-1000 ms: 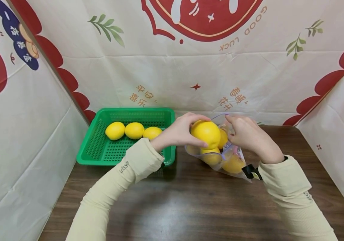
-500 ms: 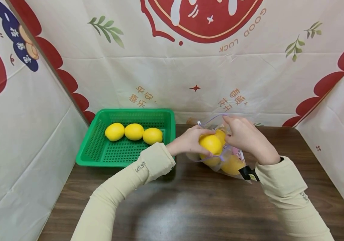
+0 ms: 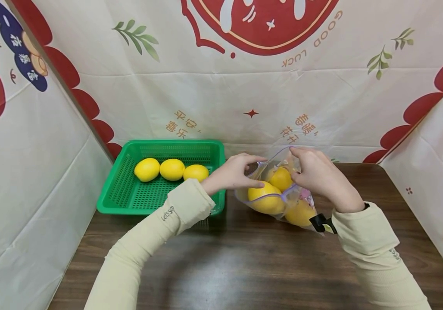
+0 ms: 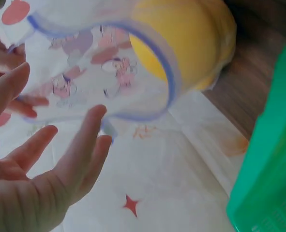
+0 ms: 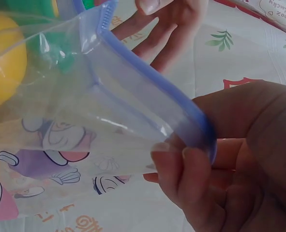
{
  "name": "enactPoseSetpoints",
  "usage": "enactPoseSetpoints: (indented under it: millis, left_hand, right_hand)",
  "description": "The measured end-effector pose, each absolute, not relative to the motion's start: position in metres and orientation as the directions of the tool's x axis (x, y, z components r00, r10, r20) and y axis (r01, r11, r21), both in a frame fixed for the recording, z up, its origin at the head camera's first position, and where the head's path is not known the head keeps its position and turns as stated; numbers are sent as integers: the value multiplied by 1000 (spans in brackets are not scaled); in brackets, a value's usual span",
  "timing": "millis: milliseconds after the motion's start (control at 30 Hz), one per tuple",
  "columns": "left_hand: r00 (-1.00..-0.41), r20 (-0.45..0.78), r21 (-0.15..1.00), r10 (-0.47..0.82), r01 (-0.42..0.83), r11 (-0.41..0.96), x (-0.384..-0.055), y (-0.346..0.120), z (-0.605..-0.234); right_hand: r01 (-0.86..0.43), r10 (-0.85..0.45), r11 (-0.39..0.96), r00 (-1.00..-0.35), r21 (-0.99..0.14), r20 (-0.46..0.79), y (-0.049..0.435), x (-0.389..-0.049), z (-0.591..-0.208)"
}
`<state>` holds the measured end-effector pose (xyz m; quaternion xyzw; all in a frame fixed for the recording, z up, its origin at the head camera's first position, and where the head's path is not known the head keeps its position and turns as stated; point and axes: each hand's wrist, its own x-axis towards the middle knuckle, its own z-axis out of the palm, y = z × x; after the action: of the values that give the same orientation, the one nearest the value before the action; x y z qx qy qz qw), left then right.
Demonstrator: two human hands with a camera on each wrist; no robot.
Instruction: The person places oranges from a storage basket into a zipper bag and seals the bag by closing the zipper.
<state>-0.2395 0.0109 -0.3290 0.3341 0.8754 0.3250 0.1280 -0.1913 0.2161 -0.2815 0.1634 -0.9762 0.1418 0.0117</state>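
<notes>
A clear zip bag [image 3: 296, 192] with a purple rim and printed cartoon figures lies on the table, mouth open to the left. My right hand [image 3: 319, 177] pinches the bag's rim between thumb and fingers, also seen up close at the purple zip strip [image 5: 157, 92] in the right wrist view. My left hand [image 3: 232, 173] is at the bag's mouth, its fingers spread and holding nothing. Inside the bag lie several lemons, among them a front lemon [image 3: 266, 206] just below my left thumb and a rear lemon [image 3: 281, 178].
Left of the bag stands a green perforated basket [image 3: 118, 209] with three lemons [image 3: 172, 169] in a row. Dark wooden tabletop [image 3: 268, 267] spreads in front. A printed cloth [image 3: 213, 99] closes off the back and both sides.
My left hand has put its lemon into the bag, let go and drawn back leftward with fingers spread. The right hand keeps its grip on the rim.
</notes>
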Motion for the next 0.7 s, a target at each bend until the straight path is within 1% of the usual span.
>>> enactPoseSetpoints:
  millis: [167, 333, 567, 700]
  left_hand:
    - [-771, -1, 647, 637, 485, 588, -250, -6, -329]
    - [-795, -37, 624, 606, 455, 635, -262, -20, -333]
    - [-879, -99, 660, 467, 293, 692, -284, -44, -343]
    - [-906, -150, 706, 396, 183, 685, -299, -57, -352]
  right_hand:
    - [-314, -310, 908, -949, -279, 56, 215, -191, -281]
    - [-316, -313, 905, -948, -284, 57, 217, -191, -282]
    - [-327, -324, 900, -944, -290, 60, 218, -191, -283]
    - [-334, -330, 898, -942, -285, 64, 218, -191, -283]
